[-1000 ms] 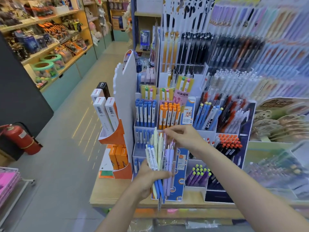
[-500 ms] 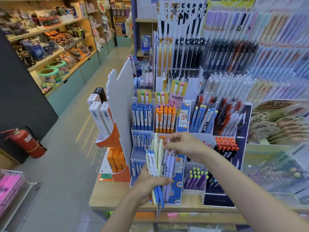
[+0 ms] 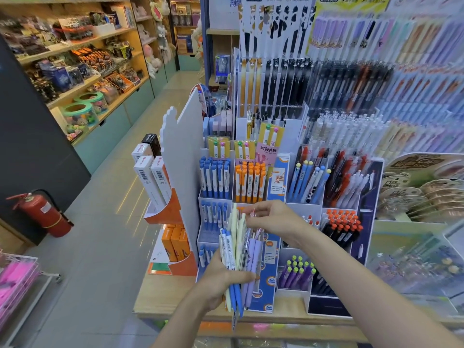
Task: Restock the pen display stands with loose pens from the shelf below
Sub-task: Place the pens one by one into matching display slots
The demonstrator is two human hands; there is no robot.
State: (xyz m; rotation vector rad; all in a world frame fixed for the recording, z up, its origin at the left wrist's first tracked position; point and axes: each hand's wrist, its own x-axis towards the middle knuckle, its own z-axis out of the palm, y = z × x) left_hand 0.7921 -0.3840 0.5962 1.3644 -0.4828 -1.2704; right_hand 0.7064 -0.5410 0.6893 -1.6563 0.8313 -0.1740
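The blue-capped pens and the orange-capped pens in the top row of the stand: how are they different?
The blue-capped pens stand in the left compartment; the orange-capped pens stand in the one to their right. Their caps and tips are blue against orange. Both have white barrels, stand upright and fill their compartments.

I see a light wooden table (image 3: pixel 165 295) carrying the displays. A white tiered pen stand (image 3: pixel 216 237) sits on it with blue pens, and orange pens just beside them. To its right stands a dark blue tiered stand (image 3: pixel 366 222) with orange-capped and purple pens. On the table's left end sits an orange-and-white cardboard display (image 3: pixel 173 209) holding boxed items. A grey tiled floor (image 3: pixel 100 234) lies beside the table, with a red fire extinguisher (image 3: pixel 46 216) standing on it.
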